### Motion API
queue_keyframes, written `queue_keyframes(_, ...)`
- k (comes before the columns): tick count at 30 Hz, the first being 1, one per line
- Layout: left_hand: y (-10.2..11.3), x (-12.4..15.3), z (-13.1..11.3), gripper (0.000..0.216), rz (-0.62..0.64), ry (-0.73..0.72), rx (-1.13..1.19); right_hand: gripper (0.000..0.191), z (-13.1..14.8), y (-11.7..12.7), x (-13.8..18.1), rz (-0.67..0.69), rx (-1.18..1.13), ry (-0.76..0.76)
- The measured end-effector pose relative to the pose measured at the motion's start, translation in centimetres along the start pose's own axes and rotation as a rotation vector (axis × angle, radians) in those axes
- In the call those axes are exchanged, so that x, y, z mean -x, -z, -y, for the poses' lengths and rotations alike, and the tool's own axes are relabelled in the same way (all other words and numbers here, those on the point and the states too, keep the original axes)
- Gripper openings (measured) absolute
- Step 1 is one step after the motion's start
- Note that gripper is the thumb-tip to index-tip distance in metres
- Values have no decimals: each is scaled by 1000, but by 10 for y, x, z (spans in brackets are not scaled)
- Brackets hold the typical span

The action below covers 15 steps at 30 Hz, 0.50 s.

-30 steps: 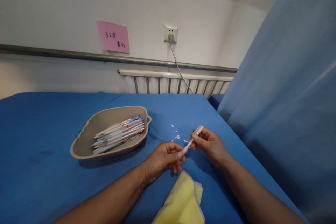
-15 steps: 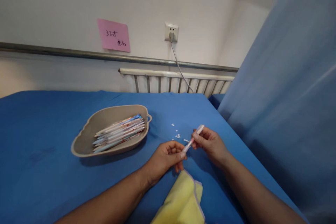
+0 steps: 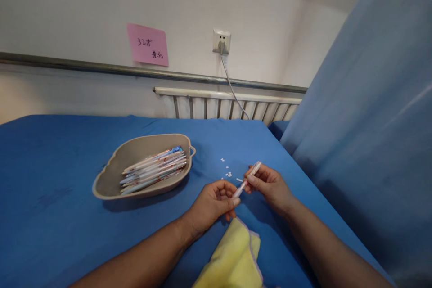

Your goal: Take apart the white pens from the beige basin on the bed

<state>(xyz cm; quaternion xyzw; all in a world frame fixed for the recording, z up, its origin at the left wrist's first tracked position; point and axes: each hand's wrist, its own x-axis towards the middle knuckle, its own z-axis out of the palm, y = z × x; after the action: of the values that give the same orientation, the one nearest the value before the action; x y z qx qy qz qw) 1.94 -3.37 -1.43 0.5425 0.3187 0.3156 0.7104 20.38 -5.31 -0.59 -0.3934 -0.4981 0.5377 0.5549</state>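
Both hands hold one thin white and pink pen (image 3: 248, 179) above the blue table (image 3: 50, 207). My left hand (image 3: 211, 204) pinches its lower tip with thumb and fingers closed. My right hand (image 3: 268, 186) grips the upper half, fingers wrapped round it. Several tiny white bits (image 3: 227, 173) lie on the cloth just beyond the hands. A folded yellow cloth (image 3: 234, 258) lies below my left hand.
A beige scalloped tray (image 3: 113, 180) holding several pens (image 3: 153, 171) sits left of the hands. A blue curtain (image 3: 371, 121) hangs along the right. Behind the table are a radiator (image 3: 222, 108), a wall socket with a cable (image 3: 221, 42) and a pink note (image 3: 147, 45).
The hands and pen have barely shifted; the view has tipped up a little, so everything sits slightly lower in the frame.
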Motion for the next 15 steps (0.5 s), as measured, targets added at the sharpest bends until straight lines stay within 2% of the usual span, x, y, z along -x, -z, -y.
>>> queue_keyframes(3,3,-2,1,32,50,23,-2,22,0,0,0,25,-10,7)
queue_keyframes(8,5,-2,-3,33,188,152,54,23,-2,-1,0,68,-55,5)
queue_keyframes(12,5,0,-7,39,221,216,180,20,-4,0,1,73,-87,15)
queue_keyframes(15,7,-1,-7,36,210,181,190,18,-5,1,1,71,-98,38)
